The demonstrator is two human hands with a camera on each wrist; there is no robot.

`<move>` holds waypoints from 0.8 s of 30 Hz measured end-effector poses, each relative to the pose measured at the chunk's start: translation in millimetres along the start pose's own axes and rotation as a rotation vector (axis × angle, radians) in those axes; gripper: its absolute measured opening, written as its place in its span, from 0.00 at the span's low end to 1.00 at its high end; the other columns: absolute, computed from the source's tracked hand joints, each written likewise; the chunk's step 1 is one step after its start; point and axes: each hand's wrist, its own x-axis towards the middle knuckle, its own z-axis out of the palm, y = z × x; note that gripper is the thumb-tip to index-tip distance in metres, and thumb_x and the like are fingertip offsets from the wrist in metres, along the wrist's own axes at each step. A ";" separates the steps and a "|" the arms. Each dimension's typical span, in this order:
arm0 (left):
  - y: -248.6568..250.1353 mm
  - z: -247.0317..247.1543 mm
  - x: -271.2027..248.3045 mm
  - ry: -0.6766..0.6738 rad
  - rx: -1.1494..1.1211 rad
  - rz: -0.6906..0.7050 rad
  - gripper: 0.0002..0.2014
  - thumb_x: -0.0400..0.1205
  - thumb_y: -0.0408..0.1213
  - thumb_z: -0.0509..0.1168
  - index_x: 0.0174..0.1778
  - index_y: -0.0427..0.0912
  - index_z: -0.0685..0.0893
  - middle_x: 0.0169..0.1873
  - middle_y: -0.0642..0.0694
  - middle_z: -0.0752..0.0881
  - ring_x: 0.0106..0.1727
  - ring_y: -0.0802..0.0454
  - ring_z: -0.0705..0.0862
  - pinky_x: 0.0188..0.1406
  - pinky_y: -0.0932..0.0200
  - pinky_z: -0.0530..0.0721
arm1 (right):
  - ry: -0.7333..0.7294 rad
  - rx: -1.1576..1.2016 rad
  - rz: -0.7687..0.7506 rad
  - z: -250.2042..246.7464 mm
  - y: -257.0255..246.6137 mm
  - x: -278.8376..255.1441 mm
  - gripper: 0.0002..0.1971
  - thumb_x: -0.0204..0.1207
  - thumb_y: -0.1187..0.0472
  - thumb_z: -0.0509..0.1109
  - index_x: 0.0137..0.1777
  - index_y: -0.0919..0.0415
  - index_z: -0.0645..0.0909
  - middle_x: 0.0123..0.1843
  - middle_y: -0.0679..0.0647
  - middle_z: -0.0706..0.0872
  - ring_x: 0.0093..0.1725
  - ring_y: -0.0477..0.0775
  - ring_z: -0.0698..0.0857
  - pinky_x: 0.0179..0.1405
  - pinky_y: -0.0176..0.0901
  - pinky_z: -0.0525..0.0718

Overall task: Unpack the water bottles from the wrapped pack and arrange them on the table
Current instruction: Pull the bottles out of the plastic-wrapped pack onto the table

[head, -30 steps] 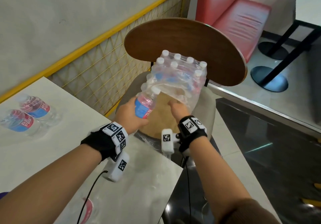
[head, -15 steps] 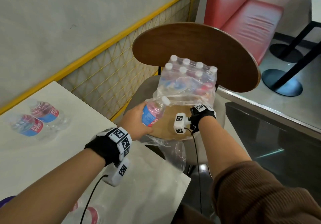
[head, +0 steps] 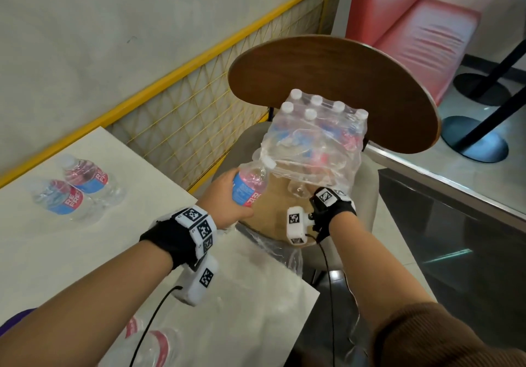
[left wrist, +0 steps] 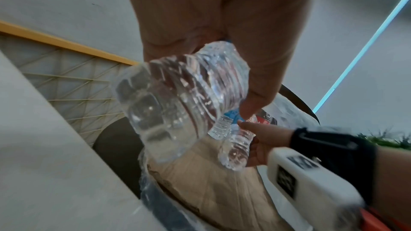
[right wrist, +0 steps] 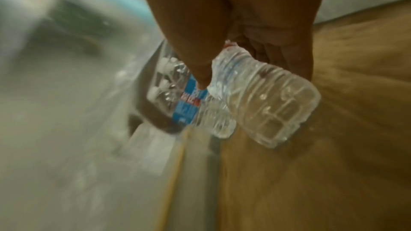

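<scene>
The wrapped pack (head: 316,141) of water bottles stands on a chair seat, its clear wrap torn open at the near side. My left hand (head: 227,193) grips a bottle (head: 249,186) with a blue and red label just outside that opening, cap pointing at the pack. In the left wrist view its ribbed base (left wrist: 177,97) fills the middle. My right hand (head: 327,196) reaches under the torn wrap. In the right wrist view its fingers (right wrist: 200,69) curl round a second bottle (right wrist: 266,104) lying low in the pack, also seen from the left wrist as a bottle (left wrist: 235,147).
Two bottles (head: 65,198) (head: 88,177) lie on the white table (head: 57,253) at the left; more lie at its near edge (head: 153,344). The chair's wooden backrest (head: 341,82) rises behind the pack. A cardboard sheet (head: 273,213) covers the seat. A yellow mesh rail (head: 185,104) runs along the wall.
My right hand has gone from the wrap's edge deeper under it and now holds a bottle. My left hand has kept its bottle at the opening.
</scene>
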 end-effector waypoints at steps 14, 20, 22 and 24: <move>14.6 -65.6 -92.7 -0.058 -0.114 -0.029 0.19 0.68 0.39 0.80 0.47 0.57 0.78 0.39 0.64 0.85 0.36 0.81 0.82 0.36 0.86 0.74 | -0.047 0.954 -0.426 107.8 -11.5 -113.9 0.28 0.66 0.75 0.76 0.58 0.49 0.73 0.51 0.46 0.85 0.44 0.39 0.86 0.42 0.27 0.83; 29.8 -81.4 -181.6 -0.028 -0.100 0.090 0.23 0.67 0.42 0.81 0.51 0.58 0.77 0.42 0.62 0.87 0.45 0.73 0.84 0.47 0.80 0.78 | -0.176 0.650 -0.573 147.9 -1.0 -185.0 0.33 0.58 0.66 0.81 0.59 0.39 0.74 0.56 0.39 0.84 0.57 0.36 0.83 0.55 0.28 0.80; 30.8 -82.5 -215.3 -0.017 -0.033 0.139 0.27 0.66 0.47 0.81 0.57 0.58 0.76 0.44 0.65 0.85 0.47 0.74 0.83 0.50 0.82 0.76 | -0.233 0.579 -0.597 160.1 -3.1 -203.2 0.34 0.57 0.64 0.81 0.60 0.36 0.74 0.56 0.39 0.84 0.59 0.44 0.83 0.57 0.34 0.82; 29.0 -82.0 -247.7 -0.011 0.052 0.172 0.28 0.66 0.50 0.80 0.57 0.56 0.76 0.45 0.64 0.84 0.48 0.72 0.82 0.52 0.83 0.75 | -0.286 0.541 -0.611 172.9 -7.4 -220.0 0.35 0.59 0.67 0.81 0.58 0.34 0.73 0.55 0.38 0.83 0.57 0.41 0.82 0.53 0.28 0.81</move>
